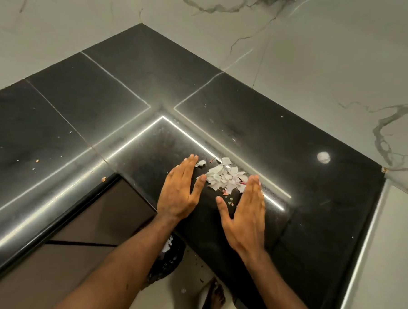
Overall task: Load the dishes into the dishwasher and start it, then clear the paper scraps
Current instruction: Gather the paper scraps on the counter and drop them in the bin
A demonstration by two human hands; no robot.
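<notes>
A small heap of white and pink paper scraps lies on the black stone counter, near its inner corner. My left hand is flat with straight fingers just left of the heap, fingertips beside one stray scrap. My right hand is also flat and straight, its fingertips touching the heap's right edge. Both hands flank the scraps and hold nothing.
A black bin with some scraps inside stands on the pale floor below the counter edge, partly hidden by my left forearm. Brown cabinet fronts run under the counter at left. Tiny crumbs dot the counter. Marble walls enclose the corner.
</notes>
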